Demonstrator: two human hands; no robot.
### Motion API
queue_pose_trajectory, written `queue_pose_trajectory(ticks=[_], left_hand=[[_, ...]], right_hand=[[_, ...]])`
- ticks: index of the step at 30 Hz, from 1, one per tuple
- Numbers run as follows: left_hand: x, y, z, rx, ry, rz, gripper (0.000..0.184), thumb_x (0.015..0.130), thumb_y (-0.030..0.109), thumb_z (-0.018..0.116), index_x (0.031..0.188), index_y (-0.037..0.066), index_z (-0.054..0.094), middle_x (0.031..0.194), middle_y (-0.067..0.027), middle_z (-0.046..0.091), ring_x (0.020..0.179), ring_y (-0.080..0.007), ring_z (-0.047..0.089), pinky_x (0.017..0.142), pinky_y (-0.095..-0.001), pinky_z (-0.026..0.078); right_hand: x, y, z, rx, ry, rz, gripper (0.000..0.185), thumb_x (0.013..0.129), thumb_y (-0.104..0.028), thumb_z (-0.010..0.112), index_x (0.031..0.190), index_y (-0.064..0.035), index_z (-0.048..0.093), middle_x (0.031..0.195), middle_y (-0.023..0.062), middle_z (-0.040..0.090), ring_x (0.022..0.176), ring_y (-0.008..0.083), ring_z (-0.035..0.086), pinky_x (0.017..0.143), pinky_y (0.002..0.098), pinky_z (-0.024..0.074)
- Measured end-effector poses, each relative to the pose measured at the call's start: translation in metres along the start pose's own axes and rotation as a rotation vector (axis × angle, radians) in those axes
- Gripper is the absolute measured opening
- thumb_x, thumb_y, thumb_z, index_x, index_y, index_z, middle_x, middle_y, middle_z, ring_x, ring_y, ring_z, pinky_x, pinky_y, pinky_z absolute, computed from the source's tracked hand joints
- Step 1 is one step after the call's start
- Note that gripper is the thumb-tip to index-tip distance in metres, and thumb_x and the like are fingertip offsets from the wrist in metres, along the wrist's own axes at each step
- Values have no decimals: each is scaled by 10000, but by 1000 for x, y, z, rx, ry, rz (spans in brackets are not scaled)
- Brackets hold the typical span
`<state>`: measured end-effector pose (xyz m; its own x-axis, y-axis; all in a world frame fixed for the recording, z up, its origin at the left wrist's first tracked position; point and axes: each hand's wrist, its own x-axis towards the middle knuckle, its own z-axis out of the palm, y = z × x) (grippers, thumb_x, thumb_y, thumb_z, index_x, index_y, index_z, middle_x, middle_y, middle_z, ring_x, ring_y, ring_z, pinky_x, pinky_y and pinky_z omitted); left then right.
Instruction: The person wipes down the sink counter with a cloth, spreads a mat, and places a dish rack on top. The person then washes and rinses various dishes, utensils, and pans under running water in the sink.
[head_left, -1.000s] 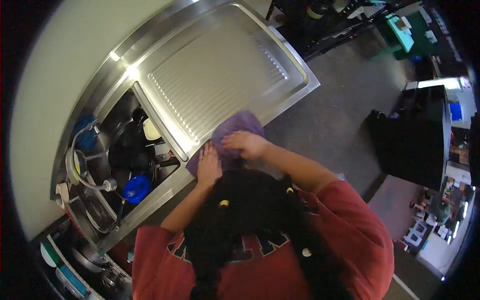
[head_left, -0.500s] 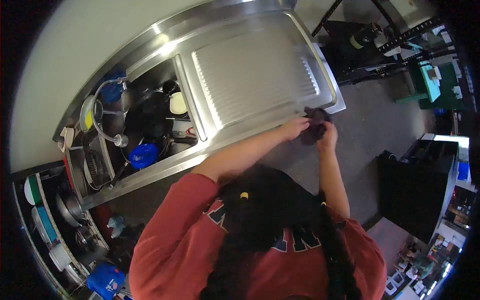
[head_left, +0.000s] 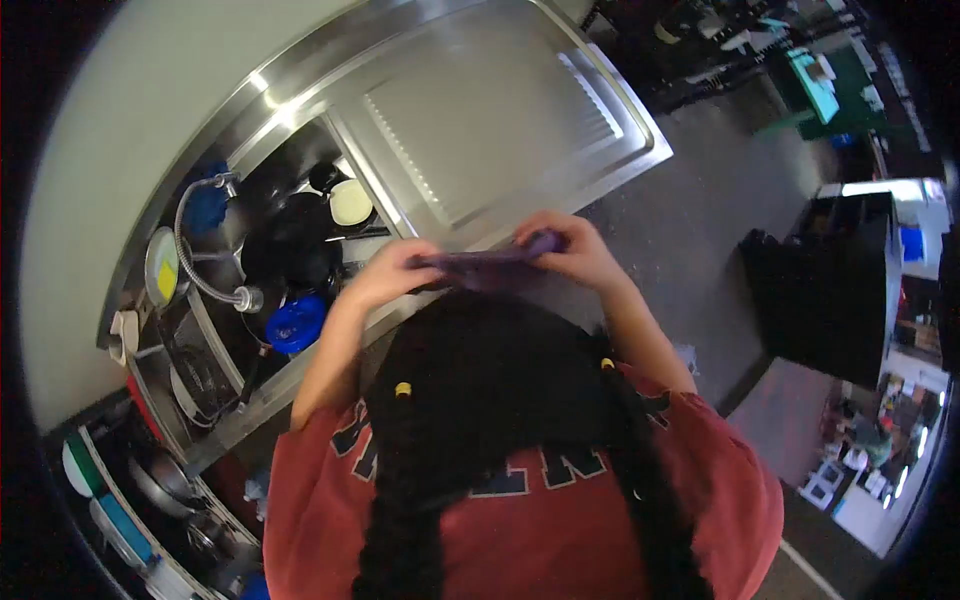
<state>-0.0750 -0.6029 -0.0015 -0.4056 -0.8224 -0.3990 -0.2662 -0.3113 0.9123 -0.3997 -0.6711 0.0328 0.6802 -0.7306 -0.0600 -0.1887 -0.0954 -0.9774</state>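
Note:
A dark purple cloth (head_left: 485, 268) is stretched between my two hands, close in front of my body at the front edge of the steel sink unit. My left hand (head_left: 395, 272) has its fingers closed on one end. The other end is bunched in my right hand (head_left: 575, 252), also closed on it. The cloth is smeared by motion, so its exact shape cannot be made out. Just beyond my hands lies the ribbed steel drainboard (head_left: 480, 130).
Left of the drainboard, the sink basin holds dark pans (head_left: 290, 245), a cream-coloured dish (head_left: 351, 202) and a blue item (head_left: 296, 325). A hose faucet (head_left: 185, 225) arches over it. Shelves with pots (head_left: 160, 485) stand at lower left, a black cabinet (head_left: 830, 285) at right.
Both hands have come back from the drainboard's right corner toward my body and moved left. The cloth was bunched between them and is now drawn out lengthwise.

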Motion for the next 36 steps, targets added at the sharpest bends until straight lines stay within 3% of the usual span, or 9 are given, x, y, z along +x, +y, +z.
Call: queue_pose_trajectory(ticks=[3,5,12,16,18,21,26,29,36], left_hand=[[-58,8,-21,121,86,-3,198,789,43,764,960,29,665,888,-56,625,907,-163,588,818,-329,482],[-80,3,-30,227,231,390,233,756,46,789,945,13,656,895,-61,643,858,-162,614,781,-309,487],[-113,35,-46,229,99,487,238,670,5,768,840,16,601,814,-77,575,777,-216,566,706,-328,443],[-126,42,-55,472,128,401,247,661,33,767,845,18,603,784,-101,570,710,-266,568,638,-337,441],[-124,42,-50,502,170,517,245,663,16,755,835,17,581,733,-82,520,656,-227,540,582,-324,405],[-129,45,-51,415,198,364,251,649,-22,735,809,20,547,702,-62,442,638,-167,497,564,-303,363],[-124,56,-68,582,22,376,242,662,-24,733,818,5,550,696,-73,462,633,-177,475,586,-304,368],[-112,53,-73,704,-179,142,237,677,-28,743,845,-24,575,717,-127,550,638,-232,457,620,-328,402],[-104,28,-89,605,-10,61,227,726,-62,711,852,-20,527,708,-66,489,676,-171,443,645,-302,401]], right_hand=[[9,-1,51,66,-137,-3,424,776,-110,681,1190,-20,659,1149,99,686,1100,204,629,1013,354,458],[15,-12,87,113,-176,-3,447,777,-109,680,1215,-26,648,1161,98,684,1101,206,629,1016,354,457],[24,-9,139,-101,-384,19,450,780,-126,672,1227,-71,663,1124,147,679,1039,256,651,910,371,504],[5,-35,119,-309,-80,47,333,766,-169,713,1083,-69,708,1017,161,664,986,321,647,848,420,510],[-8,-25,106,-636,-3,109,261,736,-218,759,926,-48,704,951,152,643,971,355,629,840,447,502],[-44,-20,93,-865,288,-68,212,718,-176,757,847,-31,672,872,120,620,861,341,622,763,447,498],[-91,-48,76,-328,387,-73,183,712,-127,718,754,4,598,837,125,652,789,326,625,688,423,481],[-114,-57,66,-304,523,-86,160,734,-111,686,806,12,614,822,120,651,751,258,619,665,374,474],[-175,-78,26,-378,623,233,301,747,-158,828,809,-37,559,730,32,562,691,128,525,613,320,431]])
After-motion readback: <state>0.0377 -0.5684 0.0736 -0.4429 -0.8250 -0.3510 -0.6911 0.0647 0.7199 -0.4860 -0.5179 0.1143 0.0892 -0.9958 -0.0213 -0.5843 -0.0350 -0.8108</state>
